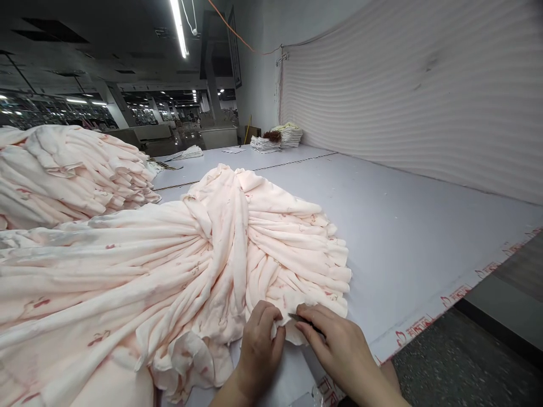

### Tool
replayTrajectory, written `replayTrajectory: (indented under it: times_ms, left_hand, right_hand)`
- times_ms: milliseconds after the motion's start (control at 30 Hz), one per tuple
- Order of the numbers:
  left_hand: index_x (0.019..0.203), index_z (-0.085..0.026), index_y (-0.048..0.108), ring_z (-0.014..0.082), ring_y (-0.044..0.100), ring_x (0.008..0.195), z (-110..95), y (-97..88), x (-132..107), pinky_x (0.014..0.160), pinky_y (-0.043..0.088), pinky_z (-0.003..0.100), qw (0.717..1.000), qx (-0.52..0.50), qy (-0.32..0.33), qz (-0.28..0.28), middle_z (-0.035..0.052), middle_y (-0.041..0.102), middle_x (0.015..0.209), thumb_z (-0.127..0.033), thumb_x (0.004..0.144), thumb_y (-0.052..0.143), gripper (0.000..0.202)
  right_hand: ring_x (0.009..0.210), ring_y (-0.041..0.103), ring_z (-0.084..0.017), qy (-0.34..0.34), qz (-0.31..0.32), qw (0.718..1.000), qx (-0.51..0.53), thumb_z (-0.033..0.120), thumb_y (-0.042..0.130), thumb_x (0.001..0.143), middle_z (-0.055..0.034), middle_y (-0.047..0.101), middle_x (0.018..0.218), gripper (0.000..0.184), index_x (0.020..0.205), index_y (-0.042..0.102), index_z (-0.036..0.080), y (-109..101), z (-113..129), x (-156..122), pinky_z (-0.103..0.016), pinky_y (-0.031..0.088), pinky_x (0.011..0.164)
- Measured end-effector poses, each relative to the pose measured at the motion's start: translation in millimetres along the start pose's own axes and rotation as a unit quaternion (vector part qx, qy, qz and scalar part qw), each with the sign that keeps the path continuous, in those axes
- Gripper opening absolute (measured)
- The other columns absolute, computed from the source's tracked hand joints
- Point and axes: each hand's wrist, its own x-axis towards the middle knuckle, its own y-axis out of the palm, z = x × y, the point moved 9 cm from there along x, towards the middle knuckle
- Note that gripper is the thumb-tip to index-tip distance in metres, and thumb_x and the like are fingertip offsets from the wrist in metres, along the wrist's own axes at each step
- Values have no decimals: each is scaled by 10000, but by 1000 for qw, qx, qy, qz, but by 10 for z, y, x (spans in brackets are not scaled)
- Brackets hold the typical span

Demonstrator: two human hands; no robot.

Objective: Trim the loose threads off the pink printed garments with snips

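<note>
Left hand (259, 342) pinching pink fabric (203, 265), right hand (339, 342) holding dark tool (306, 323) near table edge (424, 320)

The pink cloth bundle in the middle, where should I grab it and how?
Probably grab the pink cloth bundle by the thick band of cloth across its middle, coming from above. The folds gather tightly there and fan out loosely on both sides, so the ends look floppier. The top is uncovered, while the left hand and right hand are at the near edge.
</note>
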Motion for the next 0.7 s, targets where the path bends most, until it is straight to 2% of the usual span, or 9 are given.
replayTrajectory:
  times_ms: [133,233,300,333,433,500,533,633,700]
  left_hand:
    - [787,-194,487,187,532,832,35,-76,32,739,435,305,999,-25,-23,-23,44,531,846,-30,742,446,175]
    - [777,-191,531,199,558,850,213,-71,83,765,429,305,989,-94,-116,-15,40,589,853,-108,754,501,92]
    - [768,-191,554,172,563,725,388,5,87,667,428,260,961,-166,-219,14,6,590,750,-189,770,540,14]
    - [766,-190,562,153,549,662,456,46,78,615,415,238,941,-204,-268,28,-9,578,711,-234,773,561,45]
    - [774,-180,574,107,498,564,515,124,69,539,379,198,884,-312,-344,58,-27,555,684,-355,762,610,179]
    - [775,-176,580,98,489,557,502,127,70,532,375,188,861,-352,-360,69,-29,543,675,-404,753,621,233]
    - [769,-175,585,101,498,575,492,115,74,545,383,188,859,-359,-359,73,-26,540,683,-412,751,624,241]
    - [871,-198,624,123,536,642,456,77,100,592,407,202,878,-332,-334,90,-11,552,743,-395,759,624,227]
    - [925,-216,646,147,560,714,411,87,134,646,421,219,896,-299,-306,115,4,585,788,-367,777,607,215]
  right_hand:
    - [910,615,-226,39,-7,994,97,367,532,843,-40,673,983,209,989,639,262,24,-118,38,-320,471,764]
    - [837,602,-205,50,0,972,228,369,578,816,-36,649,877,185,906,602,209,147,-150,108,-299,474,734]
    - [879,591,-200,24,-5,958,287,353,564,832,-42,639,909,172,909,595,203,216,-99,172,-298,466,779]
    - [929,581,-201,7,-7,952,305,345,568,832,-48,635,961,176,936,597,205,246,-65,204,-303,454,823]
    - [958,566,-202,-8,-14,949,316,339,614,801,-51,622,1028,236,1001,598,214,324,-34,294,-306,439,847]
    - [829,573,-187,6,-19,953,302,369,601,805,-37,632,904,217,940,614,200,356,-67,343,-286,453,745]
    - [771,563,-177,13,-22,955,297,385,578,818,-27,625,835,212,891,617,190,364,-84,363,-274,447,698]
    - [649,516,-152,25,-32,959,282,409,501,861,5,562,668,265,750,575,180,360,-112,397,-247,408,604]
    - [606,492,-141,26,-49,964,262,412,473,874,21,529,628,279,719,536,189,328,-107,401,-241,385,576]
